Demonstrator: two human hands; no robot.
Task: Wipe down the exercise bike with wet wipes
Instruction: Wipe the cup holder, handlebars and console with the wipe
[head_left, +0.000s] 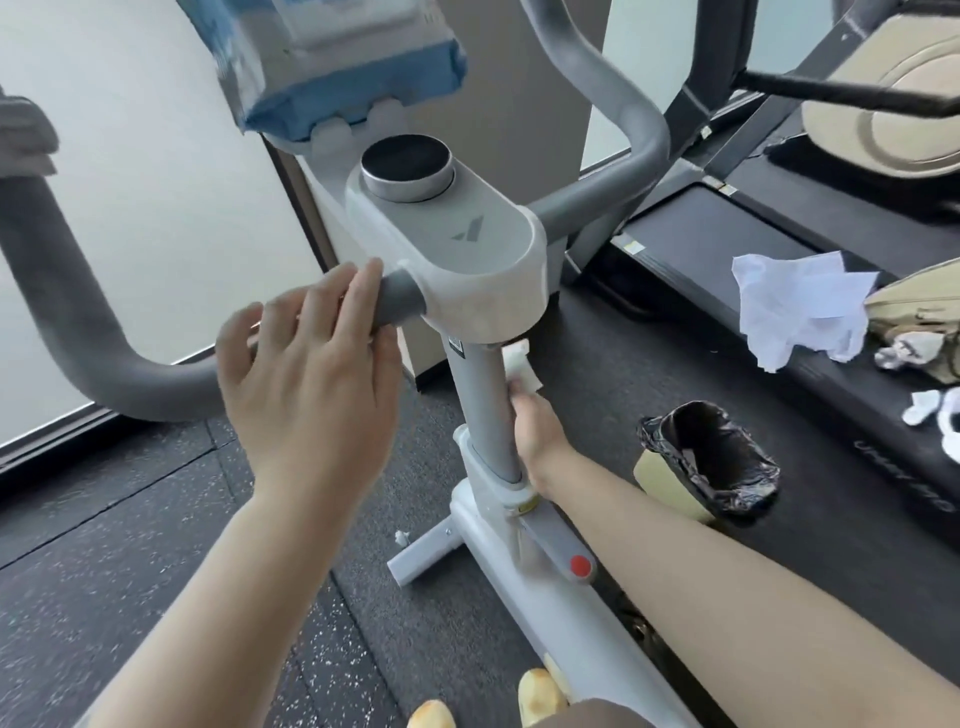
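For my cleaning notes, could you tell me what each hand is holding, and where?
The right hand pinches a wet wipe by its lower end against the post. The left hand rests on the handlebar, gripping nothing.

Left hand (306, 374) rests on grey foam handlebar (400, 299) of white-and-grey exercise bike (467, 270), fingers relaxed. Right hand (535, 431) presses crumpled white wet wipe (522, 366) against grey upright post (483, 410). Small bin with black liner (711, 462) stands near, on dark speckled floor (130, 545). Blue-and-white wipes pack (332, 62) on console. Crumpled white paper (800, 306) lies on black treadmill (701, 234).

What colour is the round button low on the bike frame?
Red; the button sits on the grey frame panel, seen in the head view.
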